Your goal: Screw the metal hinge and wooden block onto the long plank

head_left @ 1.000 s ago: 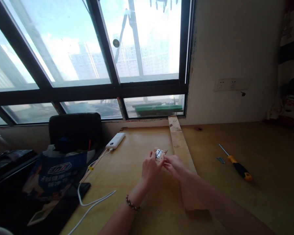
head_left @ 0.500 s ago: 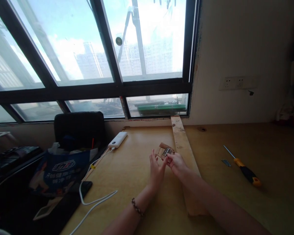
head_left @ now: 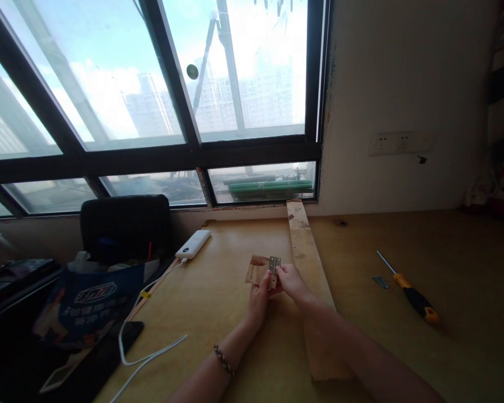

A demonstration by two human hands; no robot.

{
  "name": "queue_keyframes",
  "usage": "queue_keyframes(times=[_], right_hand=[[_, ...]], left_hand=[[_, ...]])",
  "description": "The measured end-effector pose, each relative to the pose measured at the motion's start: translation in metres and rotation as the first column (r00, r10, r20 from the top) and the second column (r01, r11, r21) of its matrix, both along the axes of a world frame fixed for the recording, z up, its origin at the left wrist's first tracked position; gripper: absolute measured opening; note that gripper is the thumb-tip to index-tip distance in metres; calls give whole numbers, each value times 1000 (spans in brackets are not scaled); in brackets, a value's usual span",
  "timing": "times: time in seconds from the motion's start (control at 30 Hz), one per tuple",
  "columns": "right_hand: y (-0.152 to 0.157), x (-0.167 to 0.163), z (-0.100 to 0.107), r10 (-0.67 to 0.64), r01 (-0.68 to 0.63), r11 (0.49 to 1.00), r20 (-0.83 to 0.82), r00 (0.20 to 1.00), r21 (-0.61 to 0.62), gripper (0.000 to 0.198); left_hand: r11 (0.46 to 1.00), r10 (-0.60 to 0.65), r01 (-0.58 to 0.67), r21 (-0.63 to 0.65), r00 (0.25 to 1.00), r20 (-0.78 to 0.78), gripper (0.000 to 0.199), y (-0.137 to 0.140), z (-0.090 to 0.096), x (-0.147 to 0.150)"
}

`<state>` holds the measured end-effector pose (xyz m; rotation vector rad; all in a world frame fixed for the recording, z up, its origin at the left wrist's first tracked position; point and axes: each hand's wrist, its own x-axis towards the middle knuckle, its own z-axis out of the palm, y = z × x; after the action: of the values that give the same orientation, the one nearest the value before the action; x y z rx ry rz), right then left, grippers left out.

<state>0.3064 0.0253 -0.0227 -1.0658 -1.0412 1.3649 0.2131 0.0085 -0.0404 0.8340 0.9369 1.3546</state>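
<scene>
A metal hinge (head_left: 273,264) with screw holes is held up between my two hands above the wooden board. My left hand (head_left: 259,296) closes on its lower left side, the thumb pressed against it. Pinched at the hinge's right edge are the fingers of my right hand (head_left: 292,280). Just left of the hinge is a see-through brownish piece (head_left: 257,271), apparently plastic packaging; whether it is held or lies on the table is hard to tell. The undersides of both hands are hidden.
A long wooden board (head_left: 315,274) runs toward the window across the table (head_left: 218,302). To the right lie several screws (head_left: 380,281) and a screwdriver (head_left: 415,296). At the left edge are a white power bank (head_left: 194,244) with a cable (head_left: 163,350) and a blue bag (head_left: 92,296).
The hinge has been turned upright and both hands have closed in on it. My left fingers, spread before, are now folded. The whole view has shifted slightly.
</scene>
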Motion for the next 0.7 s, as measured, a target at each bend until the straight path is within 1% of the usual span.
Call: queue_keyframes(times=[0.1,0.17,0.27,0.3,0.33,0.4,0.47,0.53,0.6,0.7], right_hand=[[10,12,1,-58,59,998,125,990,-5,26],[19,28,8,-140,129,990,231,963,62,25],[34,62,24,-349,277,932,377,858,233,24],[38,73,29,-406,322,909,389,827,263,25],[41,82,33,-431,347,898,382,818,270,25],[45,95,37,-434,376,898,318,843,230,22],[47,100,37,-412,386,910,233,881,149,14],[48,99,34,-399,393,917,180,899,71,7],[50,97,29,-389,392,920,168,906,21,8],[55,92,20,-356,361,932,201,913,12,10]], left_hand=[[999,36,-32,32,993,-117,39,0,0,-4],[993,114,-106,54,979,-171,40,5,0,-6],[968,237,-220,118,958,-163,39,25,1,-2],[965,246,-229,126,959,-140,38,34,2,2],[967,239,-227,115,964,-113,38,44,3,8],[975,207,-207,76,978,11,35,62,3,24],[981,190,-193,11,973,134,33,76,0,40],[980,195,-186,-68,963,188,31,84,-5,53],[977,198,-174,-124,956,216,31,87,-11,58],[984,147,-108,-139,938,314,25,89,-16,54]])
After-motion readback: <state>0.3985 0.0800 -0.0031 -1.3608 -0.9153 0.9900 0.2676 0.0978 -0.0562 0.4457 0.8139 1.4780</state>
